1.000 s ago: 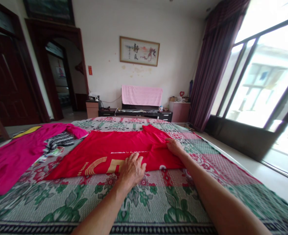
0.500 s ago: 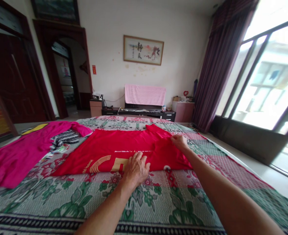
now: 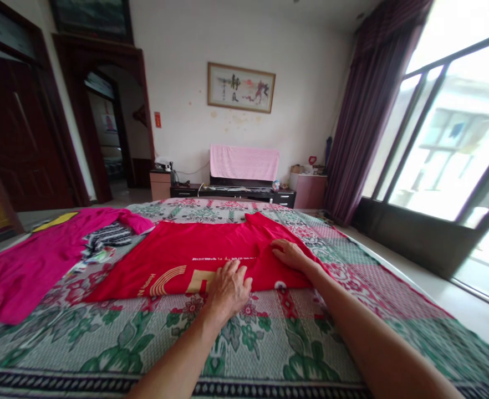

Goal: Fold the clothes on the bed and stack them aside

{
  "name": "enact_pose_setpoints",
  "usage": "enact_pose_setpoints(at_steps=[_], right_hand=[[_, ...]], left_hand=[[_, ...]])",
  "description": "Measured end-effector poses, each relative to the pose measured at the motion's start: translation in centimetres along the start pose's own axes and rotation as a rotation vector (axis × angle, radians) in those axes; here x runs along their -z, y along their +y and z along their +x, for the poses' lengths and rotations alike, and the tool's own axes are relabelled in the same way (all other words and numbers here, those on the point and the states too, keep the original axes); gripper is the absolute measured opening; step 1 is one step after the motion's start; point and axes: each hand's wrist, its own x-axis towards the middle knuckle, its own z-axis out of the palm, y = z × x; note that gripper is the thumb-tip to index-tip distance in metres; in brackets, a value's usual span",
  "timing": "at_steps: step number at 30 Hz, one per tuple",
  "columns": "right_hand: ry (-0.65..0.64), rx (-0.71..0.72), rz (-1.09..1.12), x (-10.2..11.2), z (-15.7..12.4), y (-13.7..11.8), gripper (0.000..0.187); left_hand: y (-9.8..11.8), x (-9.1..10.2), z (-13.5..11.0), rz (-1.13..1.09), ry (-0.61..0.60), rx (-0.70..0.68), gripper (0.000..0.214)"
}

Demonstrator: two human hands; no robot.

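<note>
A red T-shirt (image 3: 186,252) with gold and white print lies flat on a bed covered by a green and red flowered quilt (image 3: 265,343). My left hand (image 3: 229,287) rests palm down on the shirt's near edge, fingers spread. My right hand (image 3: 289,254) lies flat on the shirt's right part, beside the sleeve folded over the body, fingers stretched out toward the left. Neither hand grips anything.
A magenta garment (image 3: 28,266) lies at the left of the bed, with a black-and-white striped cloth (image 3: 105,235) beside it. Beyond the bed stands a low cabinet with a pink towel (image 3: 244,162). Large windows and a purple curtain (image 3: 365,111) are at the right.
My right hand has moved from the shirt's far right edge inward onto the folded part and now lies flat. My left hand has stayed in place.
</note>
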Motion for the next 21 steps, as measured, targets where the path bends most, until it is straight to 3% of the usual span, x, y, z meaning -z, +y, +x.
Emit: enact_pose_setpoints(at_steps=[6,11,14,18,21], right_hand=[[0.222,-0.450,-0.034,4.2,-2.3,2.7,0.028],[0.155,-0.703,0.167,6.9,-5.9,3.9,0.031],[0.051,-0.675,0.256,7.4,-7.6,3.6,0.026],[-0.132,-0.507,0.311,8.7,-9.0,3.5,0.034],[-0.282,-0.477,0.298,10.2,-9.7,3.6,0.036]], left_hand=[[-0.2,-0.3,0.2,-0.001,0.013,-0.009,0.038],[-0.4,-0.5,0.2,-0.002,0.037,-0.041,0.038],[-0.5,-0.6,0.2,0.005,0.049,-0.055,0.039],[-0.6,-0.8,0.2,0.015,0.044,-0.056,0.041],[-0.7,-0.8,0.2,0.029,0.033,-0.055,0.040]])
